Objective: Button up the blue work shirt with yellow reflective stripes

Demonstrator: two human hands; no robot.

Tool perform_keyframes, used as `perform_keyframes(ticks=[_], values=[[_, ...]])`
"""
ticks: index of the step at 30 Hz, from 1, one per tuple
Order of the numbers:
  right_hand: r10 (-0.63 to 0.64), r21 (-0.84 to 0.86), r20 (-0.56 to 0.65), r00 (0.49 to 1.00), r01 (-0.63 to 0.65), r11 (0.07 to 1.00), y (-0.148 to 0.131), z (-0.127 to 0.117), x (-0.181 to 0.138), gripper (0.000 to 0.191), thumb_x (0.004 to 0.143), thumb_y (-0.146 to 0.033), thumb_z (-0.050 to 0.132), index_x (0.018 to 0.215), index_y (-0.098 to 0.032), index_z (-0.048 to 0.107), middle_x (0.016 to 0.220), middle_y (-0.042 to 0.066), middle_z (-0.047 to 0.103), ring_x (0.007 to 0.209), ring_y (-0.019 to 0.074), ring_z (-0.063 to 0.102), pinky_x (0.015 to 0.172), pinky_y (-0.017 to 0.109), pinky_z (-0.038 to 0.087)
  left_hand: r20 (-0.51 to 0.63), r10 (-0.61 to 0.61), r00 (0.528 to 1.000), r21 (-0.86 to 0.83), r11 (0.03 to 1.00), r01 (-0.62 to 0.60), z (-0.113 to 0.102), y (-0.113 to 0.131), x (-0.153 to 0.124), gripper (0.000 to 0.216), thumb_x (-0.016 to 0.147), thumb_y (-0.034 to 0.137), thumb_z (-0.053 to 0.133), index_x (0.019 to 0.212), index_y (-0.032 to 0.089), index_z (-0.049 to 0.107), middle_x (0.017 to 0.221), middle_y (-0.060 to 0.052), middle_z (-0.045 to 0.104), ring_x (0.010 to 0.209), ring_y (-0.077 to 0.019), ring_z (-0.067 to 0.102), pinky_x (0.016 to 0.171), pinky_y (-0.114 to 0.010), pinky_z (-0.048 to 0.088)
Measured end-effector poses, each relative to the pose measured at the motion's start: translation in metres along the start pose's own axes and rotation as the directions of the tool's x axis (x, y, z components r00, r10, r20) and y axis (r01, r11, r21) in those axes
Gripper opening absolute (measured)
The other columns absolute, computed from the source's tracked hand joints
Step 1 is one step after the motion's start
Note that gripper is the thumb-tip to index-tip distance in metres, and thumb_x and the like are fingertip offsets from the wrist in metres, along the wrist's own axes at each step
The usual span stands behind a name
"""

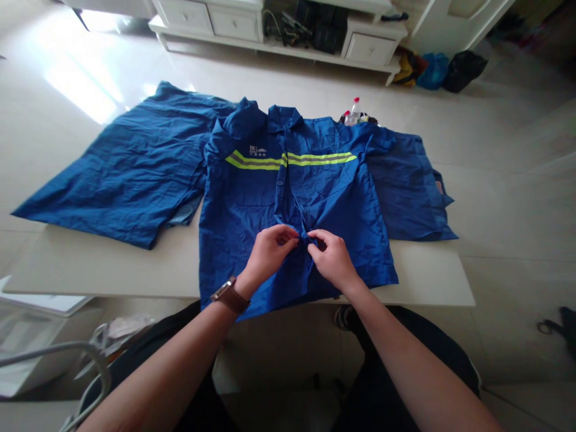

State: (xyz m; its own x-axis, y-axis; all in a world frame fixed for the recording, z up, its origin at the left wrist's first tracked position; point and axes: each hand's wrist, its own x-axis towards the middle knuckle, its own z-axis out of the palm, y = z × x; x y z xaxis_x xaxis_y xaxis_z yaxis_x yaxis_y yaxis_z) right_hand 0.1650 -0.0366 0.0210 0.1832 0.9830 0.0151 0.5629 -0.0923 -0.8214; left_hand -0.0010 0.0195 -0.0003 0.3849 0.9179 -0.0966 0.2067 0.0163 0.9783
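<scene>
A blue work jacket with a yellow and grey reflective stripe lies spread out, collar away from me. White print marks one side of its chest. At the lower part of its front opening, my left hand pinches one edge of the cloth. Just beside it, my right hand pinches the other edge, fingertips close to the left ones. The cloth is gathered up between the two hands. Buttons show on the placket higher up; whether one is between my fingers is hidden.
Blue garments lie on the left, and folded blue clothing on the right of the pale table. Bottles with red caps stand beyond the jacket. A white cabinet and bags are farther back.
</scene>
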Motion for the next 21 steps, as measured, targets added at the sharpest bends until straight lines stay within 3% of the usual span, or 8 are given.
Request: perform_keyframes(ticks=[6, 12, 21], values=[[-0.042, -0.059, 0.027, 0.999, 0.044, 0.997, -0.004, -0.002, -0.002, 0.019, 0.080, -0.020, 0.060, 0.093, -0.022, 0.073, 0.082, 0.001, 0.071, 0.069, 0.0170, 0.061, 0.071, 0.029, 0.048, -0.025, 0.164, 0.986, 0.217, 0.964, -0.155, 0.001, 0.013, -0.006, 0.010, 0.086, 0.021, 0.064, 0.087, 0.018, 0.073, 0.087, -0.002, 0.072, 0.078, -0.0136, 0.066, 0.076, -0.025, 0.053], [-0.094, -0.035, 0.055, 0.994, 0.096, 0.995, -0.006, -0.004, -0.002, 0.026, 0.098, -0.026, 0.049, 0.085, -0.022, 0.071, 0.092, 0.004, 0.075, 0.086, 0.0181, 0.068, 0.081, 0.028, 0.048, -0.031, 0.270, 0.962, 0.303, 0.920, -0.248, 0.004, 0.008, -0.008, 0.013, 0.090, 0.018, 0.060, 0.090, 0.018, 0.072, 0.089, -0.002, 0.069, 0.079, -0.0132, 0.065, 0.076, -0.025, 0.053], [0.050, -0.003, 0.054, 0.997, -0.050, 0.999, 0.001, -0.003, -0.001, 0.012, 0.086, -0.024, 0.063, 0.086, -0.020, 0.074, 0.067, -0.002, 0.066, 0.063, 0.0138, 0.059, 0.065, 0.025, 0.041, -0.015, 0.323, 0.946, 0.337, 0.893, -0.299, 0.010, 0.003, -0.007, 0.012, 0.090, 0.017, 0.062, 0.089, 0.020, 0.074, 0.091, -0.002, 0.071, 0.081, -0.0145, 0.067, 0.076, -0.026, 0.053]])
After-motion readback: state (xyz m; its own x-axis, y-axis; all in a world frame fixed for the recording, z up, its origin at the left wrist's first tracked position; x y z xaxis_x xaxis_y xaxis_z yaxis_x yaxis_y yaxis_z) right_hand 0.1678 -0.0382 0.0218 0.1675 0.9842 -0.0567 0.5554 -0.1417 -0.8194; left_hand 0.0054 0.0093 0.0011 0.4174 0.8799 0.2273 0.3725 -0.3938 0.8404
